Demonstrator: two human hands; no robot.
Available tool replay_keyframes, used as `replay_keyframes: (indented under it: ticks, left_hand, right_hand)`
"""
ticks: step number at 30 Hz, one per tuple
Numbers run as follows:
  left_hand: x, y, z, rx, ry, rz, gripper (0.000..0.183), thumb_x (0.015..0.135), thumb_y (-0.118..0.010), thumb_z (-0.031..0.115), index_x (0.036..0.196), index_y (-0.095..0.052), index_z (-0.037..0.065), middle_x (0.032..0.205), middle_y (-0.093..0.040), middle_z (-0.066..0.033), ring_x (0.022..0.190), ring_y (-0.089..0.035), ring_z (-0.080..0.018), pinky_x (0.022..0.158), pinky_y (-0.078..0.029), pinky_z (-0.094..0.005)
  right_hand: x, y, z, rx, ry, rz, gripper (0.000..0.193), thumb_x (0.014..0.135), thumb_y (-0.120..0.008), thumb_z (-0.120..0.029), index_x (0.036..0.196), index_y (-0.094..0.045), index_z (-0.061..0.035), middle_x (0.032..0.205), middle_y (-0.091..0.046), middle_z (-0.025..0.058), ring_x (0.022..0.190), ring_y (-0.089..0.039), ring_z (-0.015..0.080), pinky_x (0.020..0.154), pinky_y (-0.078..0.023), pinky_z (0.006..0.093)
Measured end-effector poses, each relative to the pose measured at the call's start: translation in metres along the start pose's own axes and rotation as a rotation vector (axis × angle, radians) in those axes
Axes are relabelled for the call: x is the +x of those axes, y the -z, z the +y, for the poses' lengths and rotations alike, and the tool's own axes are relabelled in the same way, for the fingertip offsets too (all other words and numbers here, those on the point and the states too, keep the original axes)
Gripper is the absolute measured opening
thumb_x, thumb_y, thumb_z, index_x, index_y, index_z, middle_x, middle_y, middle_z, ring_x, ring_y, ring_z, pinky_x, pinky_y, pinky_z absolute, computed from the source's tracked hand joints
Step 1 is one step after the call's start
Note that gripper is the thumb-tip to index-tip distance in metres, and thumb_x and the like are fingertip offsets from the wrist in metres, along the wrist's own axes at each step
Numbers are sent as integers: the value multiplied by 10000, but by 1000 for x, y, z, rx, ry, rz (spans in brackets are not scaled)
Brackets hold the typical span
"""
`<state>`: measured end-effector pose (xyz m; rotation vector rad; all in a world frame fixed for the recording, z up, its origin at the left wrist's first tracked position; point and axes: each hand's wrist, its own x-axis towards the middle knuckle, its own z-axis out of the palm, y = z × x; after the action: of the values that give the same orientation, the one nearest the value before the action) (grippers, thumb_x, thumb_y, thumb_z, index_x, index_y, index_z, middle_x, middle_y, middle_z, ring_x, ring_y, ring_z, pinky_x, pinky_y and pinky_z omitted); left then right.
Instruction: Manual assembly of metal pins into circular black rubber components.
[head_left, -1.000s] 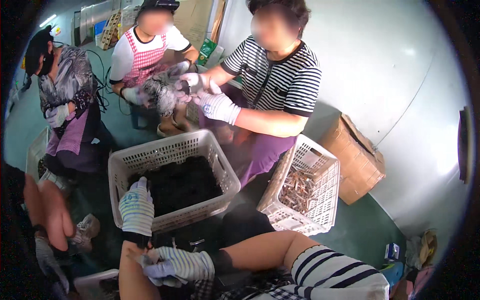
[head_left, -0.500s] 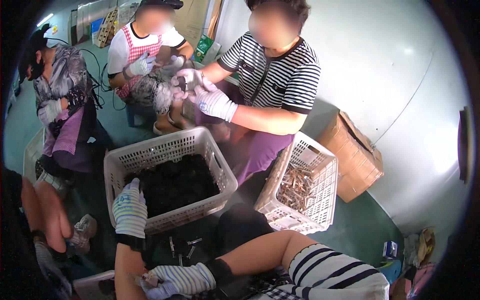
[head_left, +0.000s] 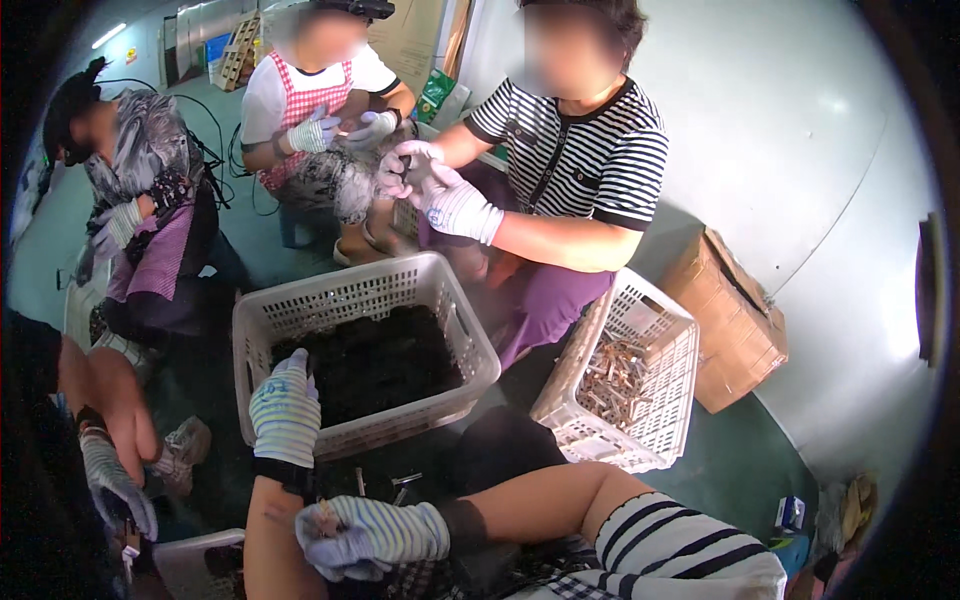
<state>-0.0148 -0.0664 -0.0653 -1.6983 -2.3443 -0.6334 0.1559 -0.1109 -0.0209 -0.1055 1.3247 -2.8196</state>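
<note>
My left hand [head_left: 285,408], in a striped knit glove, reaches over the front left side of a white plastic crate [head_left: 447,408]. Its fingers are bent together beside a heap of small black pieces [head_left: 385,360]; whatever they grip is hidden. Close to my left forearm, my right hand [head_left: 375,538] is curled in a matching glove. Something small and pinkish-brown shows at its fingertips, too blurred to name. Beyond both hands, a few metal pieces [head_left: 403,490] lie low between me and the crate.
Another white crate [head_left: 665,415] holds many thin metal pieces [head_left: 613,380]. A cardboard box [head_left: 730,320] stands against the wall. Opposite, a person in a striped shirt [head_left: 580,160] handles a small dark piece. Several other gloved people sit to the left.
The whole view has shifted, so the scene sits further right. My left hand stays at the crate's left front side. My right hand remains curled near my left forearm, its fingers turned slightly.
</note>
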Motion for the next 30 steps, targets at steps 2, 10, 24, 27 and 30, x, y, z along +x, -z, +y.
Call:
replay_keyframes:
  ticks: [2, 10, 24, 27, 30]
  left_hand:
    - [1, 2, 2, 8, 20, -34, 315, 847, -569, 155, 1154, -585, 87, 1037, -642, -147, 895, -629, -338, 779, -499, -444]
    - [8, -4, 3, 0, 3, -36, 335, 837, -574, 166, 1164, -571, 95, 1035, -642, -144, 889, -631, -333, 778, -497, -440]
    - [10, 15, 1, -599, 255, -94, 342, 922, -464, 55, 1249, -545, 108, 1085, -629, -134, 808, -635, -239, 674, -519, -335]
    - [11, 23, 3, -1190, 438, -157, 407, 923, -419, -2, 1293, -514, 140, 1145, -587, -72, 826, -620, -148, 602, -513, -256]
    - [8, 31, 8, -1413, 479, -147, 478, 901, -423, -29, 1342, -465, 151, 1166, -568, -61, 872, -618, -152, 594, -517, -243]
  right_hand:
    - [-3, 4, 1, 32, -87, 49, 258, 894, -632, -285, 827, -521, -62, 674, -539, 5, 469, -479, 62, 401, -354, 195]
    - [-9, 8, -11, -102, -80, -21, 228, 914, -600, -276, 823, -588, -68, 647, -532, -30, 584, -513, 64, 542, -419, 197]
    - [1, 25, -27, -247, 248, -40, 488, 875, -563, -534, 824, -556, -49, 605, -514, -5, 427, -452, 66, 369, -341, 197]
    - [-7, 30, -44, -65, 224, -75, 494, 846, -622, -523, 945, -524, -49, 832, -572, 25, 570, -505, 41, 439, -370, 161]
    - [-13, 30, -63, -125, 191, 67, 631, 795, -613, -625, 1023, -511, -45, 872, -578, 32, 600, -511, 44, 459, -373, 148]
